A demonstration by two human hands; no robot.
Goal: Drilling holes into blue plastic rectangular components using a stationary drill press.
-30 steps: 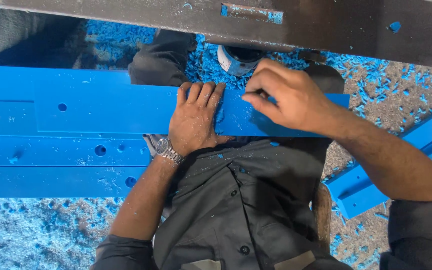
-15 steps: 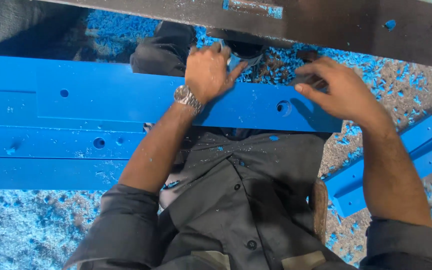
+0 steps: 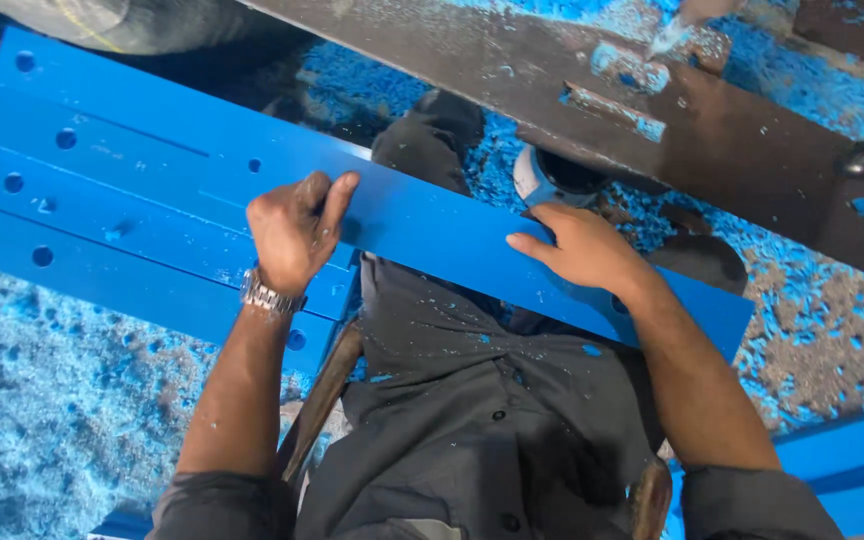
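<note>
Your left hand (image 3: 297,232) curls around the near edge of the long blue bar (image 3: 422,215) lying across your lap; your right hand (image 3: 584,248) rests open and flat on it farther along.

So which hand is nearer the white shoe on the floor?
Right. The right hand lies flat on the long blue plank just below the white shoe; the left hand grips the plank farther left.
</note>
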